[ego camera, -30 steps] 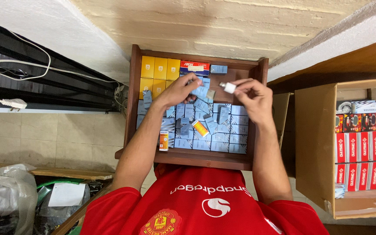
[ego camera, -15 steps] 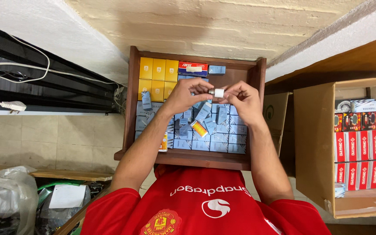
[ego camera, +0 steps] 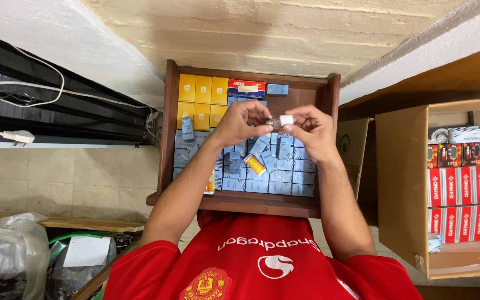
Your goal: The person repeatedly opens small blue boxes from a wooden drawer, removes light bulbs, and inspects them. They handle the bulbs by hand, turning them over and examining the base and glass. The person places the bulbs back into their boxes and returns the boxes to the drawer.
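Pale brick wall backs a wooden drawer [ego camera: 167, 139] packed with small blue boxes [ego camera: 284, 180] and yellow boxes [ego camera: 202, 89]; above it both hands meet on a small bulb [ego camera: 278, 120], the left hand [ego camera: 242, 123] pinching its glass end, the right hand [ego camera: 313, 130] closed on its white base; it looks like inspection or fitting, so turning it calls for a light, steady grip; a cardboard box [ego camera: 404, 183] of red packs stands well apart.

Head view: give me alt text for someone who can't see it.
Both hands, left hand and right hand, hold a small bulb between them over a wooden drawer packed with small blue boxes and yellow boxes. A cardboard box of red packs stands at the right.
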